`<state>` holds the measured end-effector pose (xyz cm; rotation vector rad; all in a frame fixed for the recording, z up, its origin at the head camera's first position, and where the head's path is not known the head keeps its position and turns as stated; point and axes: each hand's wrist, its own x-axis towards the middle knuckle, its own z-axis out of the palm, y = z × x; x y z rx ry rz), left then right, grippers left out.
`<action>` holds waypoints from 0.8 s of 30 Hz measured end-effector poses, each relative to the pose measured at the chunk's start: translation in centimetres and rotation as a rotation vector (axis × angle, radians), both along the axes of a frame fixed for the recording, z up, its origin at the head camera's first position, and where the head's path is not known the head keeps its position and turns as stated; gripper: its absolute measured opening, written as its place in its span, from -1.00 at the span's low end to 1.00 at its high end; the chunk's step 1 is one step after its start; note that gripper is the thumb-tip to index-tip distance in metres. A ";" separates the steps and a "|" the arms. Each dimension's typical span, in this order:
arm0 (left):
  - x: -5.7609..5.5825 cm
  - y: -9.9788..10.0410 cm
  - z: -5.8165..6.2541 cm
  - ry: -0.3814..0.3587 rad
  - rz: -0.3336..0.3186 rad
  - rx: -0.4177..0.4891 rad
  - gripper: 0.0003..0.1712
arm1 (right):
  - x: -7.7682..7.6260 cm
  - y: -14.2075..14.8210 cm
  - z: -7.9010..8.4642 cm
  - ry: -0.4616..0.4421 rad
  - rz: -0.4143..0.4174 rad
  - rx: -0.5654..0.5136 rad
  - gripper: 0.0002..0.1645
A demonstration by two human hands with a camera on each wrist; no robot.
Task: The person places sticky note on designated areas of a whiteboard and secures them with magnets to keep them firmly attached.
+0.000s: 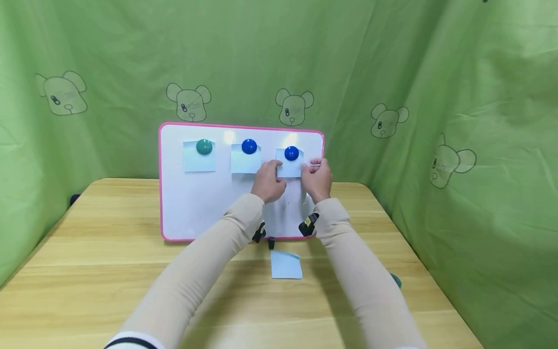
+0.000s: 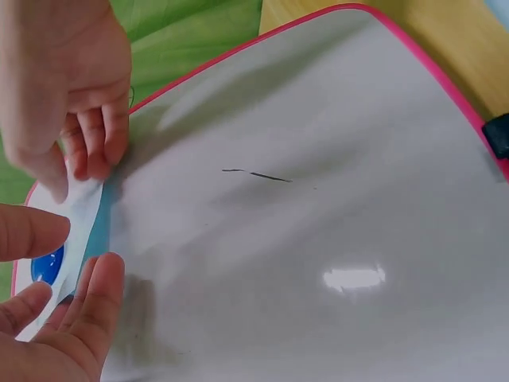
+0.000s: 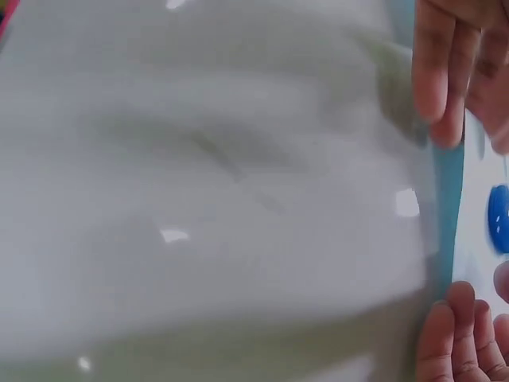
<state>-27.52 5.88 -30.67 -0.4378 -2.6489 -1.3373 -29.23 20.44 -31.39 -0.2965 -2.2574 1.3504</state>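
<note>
A light blue sticky note (image 1: 289,169) is on the whiteboard (image 1: 209,203), with a blue round magnet (image 1: 291,153) on its upper part. My left hand (image 1: 269,182) is at the note's left edge, thumb and fingers spread apart. At the right edge, my right hand (image 1: 318,180) touches the note with its fingertips. In the left wrist view, the note's lower edge (image 2: 97,219) lifts away from the board between both hands. My right fingers (image 3: 461,330) look fairly straight beside the note; part of that hand is outside the right wrist view.
Two more notes hang to the left, one under a green magnet (image 1: 204,147), one under a blue magnet (image 1: 249,146). A loose sticky note (image 1: 286,265) lies on the wooden table (image 1: 109,271). Another green magnet (image 1: 395,280) is partly behind my right sleeve. A green curtain (image 1: 244,58) surrounds the table.
</note>
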 end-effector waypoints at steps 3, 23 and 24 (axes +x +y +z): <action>0.3 -0.2 -0.2 -0.016 -0.009 0.005 -0.38 | 0.3 0.9 -0.5 -0.011 -0.003 0.010 -0.61; 1.7 -1.7 -3.6 -0.153 -0.147 0.036 -0.56 | 5.2 7.7 -4.7 -0.155 0.076 0.116 -0.67; 1.7 -1.8 -3.8 -0.157 -0.168 0.031 -0.58 | 5.6 8.1 -4.9 -0.162 0.076 0.130 -0.68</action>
